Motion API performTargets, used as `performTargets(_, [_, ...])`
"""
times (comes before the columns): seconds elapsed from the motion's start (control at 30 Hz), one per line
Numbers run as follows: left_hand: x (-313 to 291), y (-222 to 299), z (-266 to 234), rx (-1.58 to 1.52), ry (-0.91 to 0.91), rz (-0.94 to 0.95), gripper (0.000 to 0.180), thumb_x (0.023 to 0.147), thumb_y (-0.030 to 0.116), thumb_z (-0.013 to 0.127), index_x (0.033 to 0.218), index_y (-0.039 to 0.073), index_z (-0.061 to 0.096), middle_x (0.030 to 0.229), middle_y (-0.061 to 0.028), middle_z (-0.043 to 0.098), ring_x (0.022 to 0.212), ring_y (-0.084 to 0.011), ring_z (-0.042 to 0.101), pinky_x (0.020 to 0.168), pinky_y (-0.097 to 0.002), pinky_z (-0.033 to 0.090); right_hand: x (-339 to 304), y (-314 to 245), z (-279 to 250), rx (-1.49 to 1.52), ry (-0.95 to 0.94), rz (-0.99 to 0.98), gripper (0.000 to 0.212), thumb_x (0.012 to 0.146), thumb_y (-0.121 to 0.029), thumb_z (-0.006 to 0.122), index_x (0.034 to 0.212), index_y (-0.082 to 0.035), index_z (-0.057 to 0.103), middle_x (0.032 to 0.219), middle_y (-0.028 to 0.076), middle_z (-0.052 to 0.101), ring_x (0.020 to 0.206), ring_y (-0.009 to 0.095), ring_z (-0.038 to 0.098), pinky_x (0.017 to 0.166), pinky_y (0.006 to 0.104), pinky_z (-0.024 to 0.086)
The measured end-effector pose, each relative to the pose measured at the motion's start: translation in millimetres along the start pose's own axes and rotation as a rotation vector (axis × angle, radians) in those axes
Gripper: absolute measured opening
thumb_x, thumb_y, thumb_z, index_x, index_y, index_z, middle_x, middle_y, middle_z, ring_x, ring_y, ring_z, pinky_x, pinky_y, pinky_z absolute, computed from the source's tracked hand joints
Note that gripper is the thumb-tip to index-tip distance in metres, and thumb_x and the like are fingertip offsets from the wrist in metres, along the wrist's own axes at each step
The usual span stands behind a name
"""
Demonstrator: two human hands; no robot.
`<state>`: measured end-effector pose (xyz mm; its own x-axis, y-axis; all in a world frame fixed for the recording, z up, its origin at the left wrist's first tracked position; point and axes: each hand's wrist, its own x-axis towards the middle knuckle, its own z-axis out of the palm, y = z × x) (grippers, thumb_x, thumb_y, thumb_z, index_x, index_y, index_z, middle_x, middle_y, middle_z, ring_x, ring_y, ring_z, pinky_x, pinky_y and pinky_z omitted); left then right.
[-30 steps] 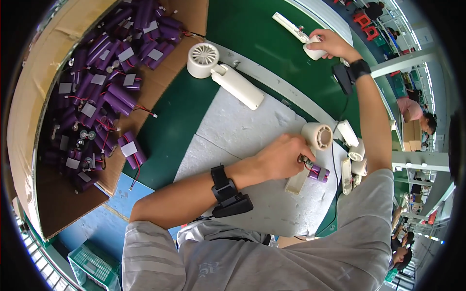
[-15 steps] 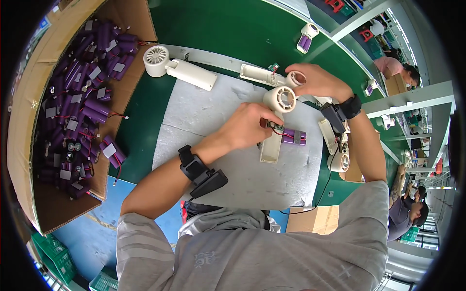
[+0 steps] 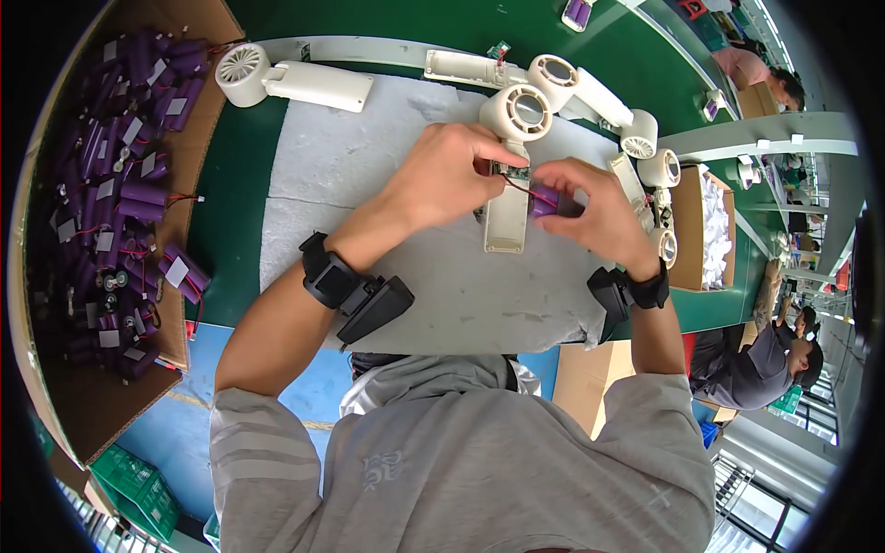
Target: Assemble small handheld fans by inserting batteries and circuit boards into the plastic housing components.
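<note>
An opened white handheld fan (image 3: pixel 505 226) lies on the foam sheet, its round head pointing away from me. A small green circuit board (image 3: pixel 518 172) shows inside its handle, with red and black wires running to a purple battery pack (image 3: pixel 546 199). My left hand (image 3: pixel 442 175) pinches the fan at the circuit board, thumb and forefinger bent around that spot; its fingertips partly cover the board. From the right, my right hand (image 3: pixel 599 207) has its fingers closed around the battery pack beside the handle.
A cardboard box (image 3: pixel 189 304) of purple battery packs stands at the left. Along the far edge lie a white fan (image 3: pixel 318 85), an open handle shell (image 3: pixel 466 67) and more fans. At right is a carton (image 3: pixel 687 230) of white pieces. Co-workers (image 3: pixel 756 369) sit farther right.
My right hand has come back from the fans at the far right and closed on the battery pack. My left hand stays at the circuit board. The whole view has shifted.
</note>
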<state>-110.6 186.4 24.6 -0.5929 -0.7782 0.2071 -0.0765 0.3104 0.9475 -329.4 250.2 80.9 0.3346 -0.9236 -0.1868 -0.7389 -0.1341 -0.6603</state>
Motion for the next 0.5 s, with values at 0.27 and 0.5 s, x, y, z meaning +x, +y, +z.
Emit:
performTargets(0.27, [-1.4,4.1,-4.4,0.121,-0.026,0.073,0.03,0.069,0.004,0.072,0.099,0.008,0.074,0.088,-0.0118,0.069,0.073,-0.0238,0.066,0.071,-0.0325,0.054,-22.3,-25.1,2.2,1.066,-0.246,0.269,0.082,0.069,0.01,0.069,0.142,-0.006,0.035,0.107,0.012,0.059,0.089,0.025,0.066,0.079,0.0353,0.055])
performTargets(0.5, [-3.7,2.8,-4.0,0.217,0.022,0.204,0.028,0.07,0.007,0.075,0.097,0.006,0.074,0.09,-0.0131,0.069,0.076,-0.0291,0.067,0.07,-0.0351,0.055,-26.4,-3.0,2.0,1.18,-0.319,0.207,0.096,0.059,0.005,0.076,0.144,-0.006,0.033,0.114,0.013,0.054,0.105,0.028,0.061,0.084,0.0372,0.054])
